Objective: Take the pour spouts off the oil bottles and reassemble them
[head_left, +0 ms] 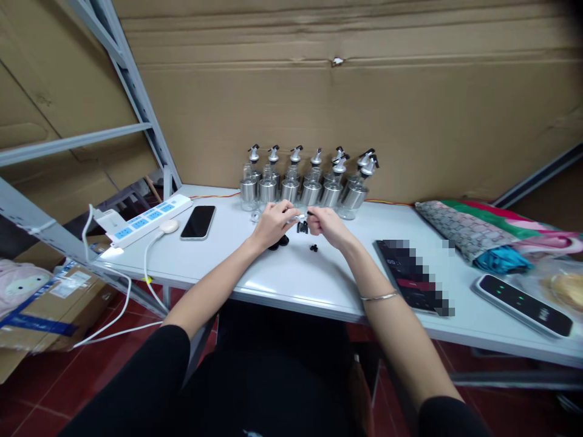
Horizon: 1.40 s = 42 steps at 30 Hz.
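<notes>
Our left hand (pixel 277 220) pinches a small silvery part (pixel 301 216) above the white table (pixel 319 282), its long axis roughly level, pointing toward our curled right hand (pixel 327 223), whose grip we cannot tell; beyond stand steel-sleeved glass bottles (pixel 311 193)

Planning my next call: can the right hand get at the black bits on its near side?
Probably yes: the black bits lie on the table nearby, with nothing seen between them and the right hand. Its fingers seem busy with a small part, though, so may need freeing first.
</notes>
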Motion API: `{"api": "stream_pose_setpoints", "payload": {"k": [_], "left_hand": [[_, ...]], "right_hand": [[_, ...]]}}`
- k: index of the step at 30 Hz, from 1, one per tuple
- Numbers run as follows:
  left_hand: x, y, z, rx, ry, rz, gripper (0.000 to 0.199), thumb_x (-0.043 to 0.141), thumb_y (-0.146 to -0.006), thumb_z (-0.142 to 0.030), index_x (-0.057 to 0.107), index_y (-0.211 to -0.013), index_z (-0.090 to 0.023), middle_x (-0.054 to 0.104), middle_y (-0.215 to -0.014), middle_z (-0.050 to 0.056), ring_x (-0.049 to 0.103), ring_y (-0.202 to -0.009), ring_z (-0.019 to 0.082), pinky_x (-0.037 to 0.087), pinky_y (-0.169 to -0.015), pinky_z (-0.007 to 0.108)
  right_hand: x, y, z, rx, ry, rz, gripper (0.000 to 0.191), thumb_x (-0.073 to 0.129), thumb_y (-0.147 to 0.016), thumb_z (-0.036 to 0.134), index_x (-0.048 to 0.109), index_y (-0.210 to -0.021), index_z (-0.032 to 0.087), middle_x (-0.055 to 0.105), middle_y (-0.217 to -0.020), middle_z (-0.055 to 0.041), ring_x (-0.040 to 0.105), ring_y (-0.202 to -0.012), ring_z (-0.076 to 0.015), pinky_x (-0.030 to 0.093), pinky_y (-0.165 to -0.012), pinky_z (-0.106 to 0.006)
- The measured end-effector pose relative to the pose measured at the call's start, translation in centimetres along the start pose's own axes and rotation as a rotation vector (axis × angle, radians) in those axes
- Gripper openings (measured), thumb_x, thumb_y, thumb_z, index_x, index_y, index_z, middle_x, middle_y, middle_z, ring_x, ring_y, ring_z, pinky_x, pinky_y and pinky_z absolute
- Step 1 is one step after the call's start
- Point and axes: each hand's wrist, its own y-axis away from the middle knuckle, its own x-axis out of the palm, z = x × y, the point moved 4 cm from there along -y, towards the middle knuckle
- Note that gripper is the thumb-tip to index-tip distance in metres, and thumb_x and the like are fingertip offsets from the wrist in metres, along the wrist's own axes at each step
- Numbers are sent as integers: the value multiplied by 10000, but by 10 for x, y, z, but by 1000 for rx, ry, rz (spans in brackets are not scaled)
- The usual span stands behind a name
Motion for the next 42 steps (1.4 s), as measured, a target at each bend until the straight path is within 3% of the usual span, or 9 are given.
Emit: {"api": "stream_pose_setpoints", "payload": {"k": [3, 9, 14, 20, 27, 33, 37, 39, 42], "left_hand": [[-8, 1, 6, -56, -10, -98, 179, 456, -939, -286, 592, -996, -184, 580, -1012, 69, 548, -926, 175, 345, -823, 310], [-13, 1, 9, -91, 11, -188, 176, 512, -911, -320, 595, -963, -174, 587, -923, 51, 560, -862, 169, 368, -790, 297], [-13, 1, 9, -96, 41, -197, 162, 527, -901, -312, 589, -950, -171, 598, -893, 47, 571, -841, 169, 386, -766, 286], [-12, 1, 12, -106, 82, -195, 128, 550, -884, -280, 580, -941, -169, 604, -892, 51, 576, -830, 171, 405, -745, 279], [-11, 1, 11, -104, 154, -196, 113, 545, -878, -268, 576, -921, -168, 602, -904, 67, 569, -788, 171, 438, -741, 282], [-15, 2, 10, -136, 243, -230, 90, 577, -841, -264, 587, -872, -181, 609, -864, 50, 572, -750, 163, 445, -720, 274], [-19, 3, 11, -239, 321, -368, 166, 653, -785, -325, 566, -760, -185, 582, -703, 4, 544, -650, 149, 425, -679, 280], [-27, 1, 15, -322, 362, -478, 215, 608, -827, -376, 538, -759, -184, 541, -634, -17, 513, -573, 130, 416, -624, 272], [-64, -1, 21, -414, 548, -723, 268, 469, -912, -428, 472, -783, -192, 485, -595, -45, 474, -482, 93, 389, -510, 228]], "right_hand": [[-14, 0, 0, 31, -36, -33, 353, 459, -938, 427, 535, -749, 139, 399, -545, 86, 336, -402, -37, 326, -402, -180], [-30, 4, -6, 130, 72, 30, 152, 572, -891, 262, 594, -834, 122, 493, -599, 68, 473, -495, -56, 413, -483, -192], [-29, 7, -12, 189, 257, 98, 113, 586, -881, 228, 568, -836, 127, 567, -647, 52, 528, -513, -64, 425, -478, -191], [-26, 5, -19, 189, 481, 141, 137, 570, -895, 245, 558, -829, 126, 488, -608, 77, 414, -439, -34, 369, -424, -166], [-22, 8, -24, 300, 717, 286, 206, 558, -902, 318, 584, -830, 126, 555, -665, 43, 489, -502, -56, 439, -489, -201], [-20, 10, -22, 319, 770, 335, 249, 539, -911, 335, 592, -779, 130, 576, -660, 36, 520, -532, -69, 468, -544, -227], [-17, 10, -17, 287, 735, 353, 245, 578, -887, 301, 607, -718, 126, 564, -591, 47, 500, -493, -66, 452, -533, -224], [-17, 13, -8, 238, 702, 323, 228, 619, -855, 262, 618, -677, 118, 550, -547, 48, 492, -482, -69, 446, -531, -227], [-26, 22, 17, 96, 634, 172, 203, 601, -868, 273, 633, -742, 117, 590, -630, 24, 548, -571, -90, 481, -594, -253]]}}
